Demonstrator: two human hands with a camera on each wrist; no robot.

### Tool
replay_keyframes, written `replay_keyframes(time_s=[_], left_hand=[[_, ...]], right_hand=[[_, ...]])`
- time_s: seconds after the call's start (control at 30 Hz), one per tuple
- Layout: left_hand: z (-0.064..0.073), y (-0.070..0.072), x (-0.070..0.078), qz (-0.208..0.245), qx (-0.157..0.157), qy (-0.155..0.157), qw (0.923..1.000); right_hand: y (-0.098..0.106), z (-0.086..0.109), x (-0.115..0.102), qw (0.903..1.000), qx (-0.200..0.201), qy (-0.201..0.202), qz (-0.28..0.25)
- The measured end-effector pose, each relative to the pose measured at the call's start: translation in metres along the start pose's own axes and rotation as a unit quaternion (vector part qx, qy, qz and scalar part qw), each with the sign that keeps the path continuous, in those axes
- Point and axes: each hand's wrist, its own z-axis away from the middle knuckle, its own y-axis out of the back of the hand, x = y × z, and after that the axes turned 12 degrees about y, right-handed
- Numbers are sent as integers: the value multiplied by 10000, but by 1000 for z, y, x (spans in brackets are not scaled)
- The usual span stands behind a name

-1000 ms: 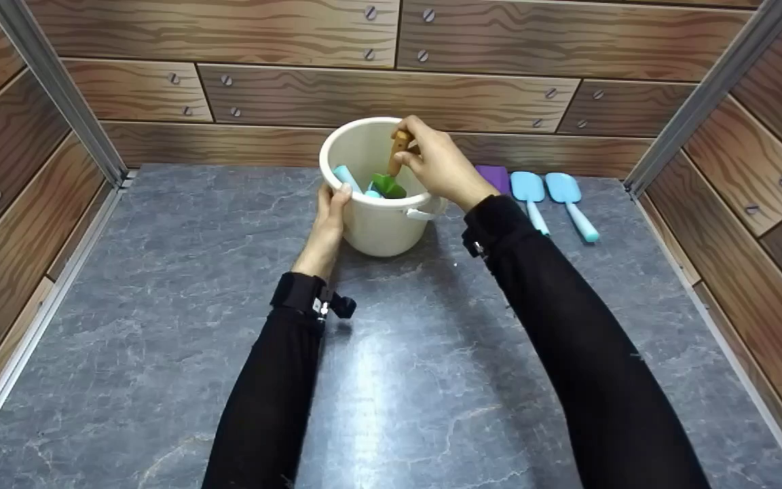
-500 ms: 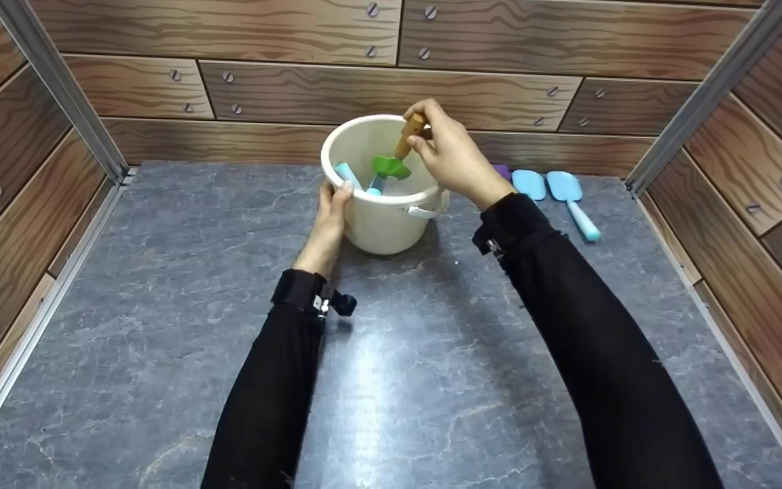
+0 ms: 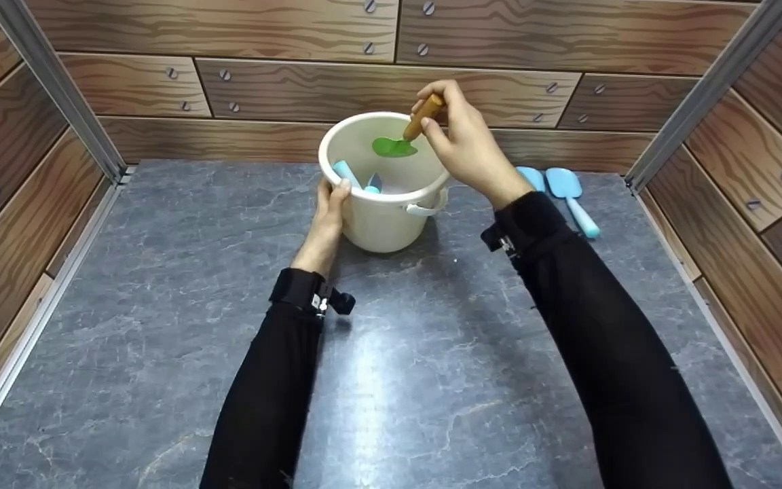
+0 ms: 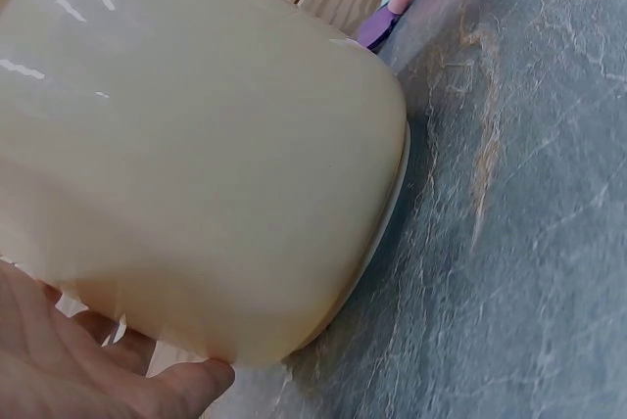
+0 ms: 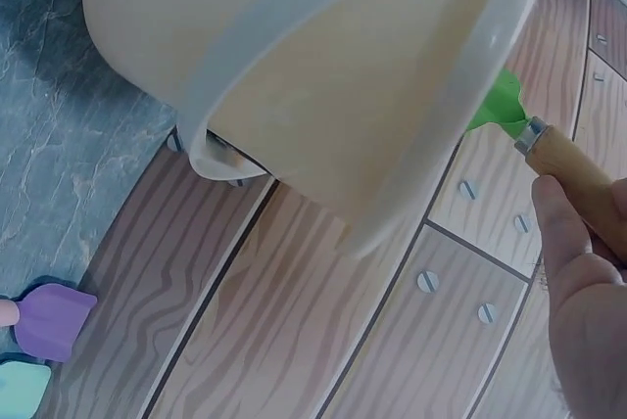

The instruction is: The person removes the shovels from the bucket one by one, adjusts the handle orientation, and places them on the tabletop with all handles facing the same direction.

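My left hand [image 3: 325,221] holds the side of a cream bucket [image 3: 381,227], its thumb near the rim. In the left wrist view, that hand's thumb and fingers [image 4: 201,380] lie along the bucket wall. My right hand [image 3: 467,142] pinches the wooden handle of a small garden trowel [image 3: 422,118]. The trowel's green blade [image 3: 394,147] hangs tilted over the bucket's opening, in front of the far inner wall. In the right wrist view, the blade [image 5: 503,106] shows past the rim, partly hidden. Inside the bucket lies a light blue handle [image 3: 346,174], with a bluish pointed blade [image 3: 375,182] beside it.
Right of the bucket, a light blue toy shovel [image 3: 564,183] lies near the back wall, beside another blue blade [image 3: 532,178] partly covered by my arm. A purple shovel [image 5: 56,321] shows in the right wrist view. The bucket's white handle [image 3: 427,206] hangs at its right.
My right hand has risen up and to the right with the trowel, lifting the green blade from deep in the bucket to near the rim level. The left hand and bucket stay put.
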Motion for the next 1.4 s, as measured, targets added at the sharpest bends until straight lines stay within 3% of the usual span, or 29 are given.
replay_keyframes(time_s=[0.47,0.73,1.1,1.4], left_hand=[[-1,0,4,-53,62,26,10000],[0,-1,2,4,13,-7,10000],[-1,-1,1,19,67,10,10000],[-1,-1,0,-4,119,-26,9999]], right_hand=[[16,3,-12,9993,351,126,47],[23,8,-11,9975,540,424,138],[33,11,-10,9967,786,218,56],[40,17,-3,9939,1001,421,194]])
